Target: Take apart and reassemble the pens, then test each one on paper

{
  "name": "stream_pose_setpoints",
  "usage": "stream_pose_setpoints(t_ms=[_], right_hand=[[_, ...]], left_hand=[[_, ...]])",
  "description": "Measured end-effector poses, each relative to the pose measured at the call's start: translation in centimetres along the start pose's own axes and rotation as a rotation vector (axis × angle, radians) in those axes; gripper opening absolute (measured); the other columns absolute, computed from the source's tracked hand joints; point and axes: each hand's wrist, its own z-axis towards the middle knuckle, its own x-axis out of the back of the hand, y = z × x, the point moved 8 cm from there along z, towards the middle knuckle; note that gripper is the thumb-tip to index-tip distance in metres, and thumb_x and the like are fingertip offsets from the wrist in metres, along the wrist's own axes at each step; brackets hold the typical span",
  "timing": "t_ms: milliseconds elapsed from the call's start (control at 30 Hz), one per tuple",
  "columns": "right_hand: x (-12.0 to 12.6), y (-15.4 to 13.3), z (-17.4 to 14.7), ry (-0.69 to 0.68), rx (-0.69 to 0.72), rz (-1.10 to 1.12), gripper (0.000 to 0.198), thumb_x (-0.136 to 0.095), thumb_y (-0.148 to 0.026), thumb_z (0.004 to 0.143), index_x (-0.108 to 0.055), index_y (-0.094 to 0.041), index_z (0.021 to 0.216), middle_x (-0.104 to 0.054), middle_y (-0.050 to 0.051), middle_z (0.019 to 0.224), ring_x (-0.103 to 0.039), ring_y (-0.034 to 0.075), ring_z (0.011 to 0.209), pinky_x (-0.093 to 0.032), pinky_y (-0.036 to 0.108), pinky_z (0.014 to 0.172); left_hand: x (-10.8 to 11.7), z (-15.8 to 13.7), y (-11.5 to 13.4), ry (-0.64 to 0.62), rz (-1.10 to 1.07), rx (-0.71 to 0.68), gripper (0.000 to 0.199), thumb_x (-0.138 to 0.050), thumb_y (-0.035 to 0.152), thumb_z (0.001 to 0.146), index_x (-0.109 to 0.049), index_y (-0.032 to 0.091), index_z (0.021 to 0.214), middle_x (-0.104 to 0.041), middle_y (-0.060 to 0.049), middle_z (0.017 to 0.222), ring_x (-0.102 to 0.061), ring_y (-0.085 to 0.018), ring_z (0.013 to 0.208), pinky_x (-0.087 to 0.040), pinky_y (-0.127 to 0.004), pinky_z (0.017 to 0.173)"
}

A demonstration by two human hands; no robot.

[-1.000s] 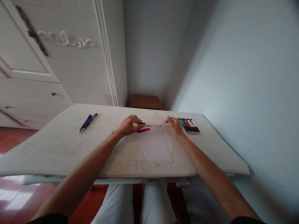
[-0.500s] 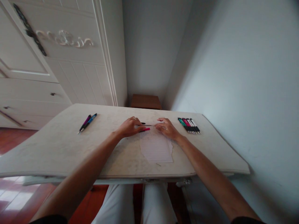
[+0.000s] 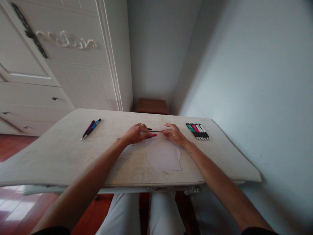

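Both hands meet over the top of a lined sheet of paper (image 3: 163,156) with torn edges. My left hand (image 3: 137,133), with a ring on one finger, is closed around a pink pen part (image 3: 153,135) whose end sticks out by the thumb. A thin dark rod, like a pen refill (image 3: 155,131), spans the gap between the hands. My right hand (image 3: 174,134) pinches its right end between thumb and fingers, with one finger raised. Just beyond the left fingertips lies a small black piece (image 3: 149,129); what it is I cannot tell.
On the table's left lie a purple pen (image 3: 88,128) and a blue pen (image 3: 93,128). A row of several pens (image 3: 198,132), green, pink and white, lies to the right. A tiny sliver (image 3: 166,172) sits below the paper. A wall (image 3: 244,98) borders the right side.
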Motion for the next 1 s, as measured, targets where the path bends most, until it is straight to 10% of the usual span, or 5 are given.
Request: stream_pose_setpoints(t_ms=[1000], right_hand=[[0.4,0.0,0.0,0.03,0.001,-0.007,0.051,-0.038,-0.059,0.092,-0.066,-0.028,0.121,-0.051,0.012,0.137,-0.043,0.03,0.128,-0.031,0.053,0.108]], left_hand=[[-0.9,-0.1,1.0,0.0,0.016,-0.075,0.04,-0.053,0.051,0.089,-0.07,0.023,0.111,-0.071,-0.007,0.109,-0.062,-0.023,0.1,-0.048,-0.037,0.09]])
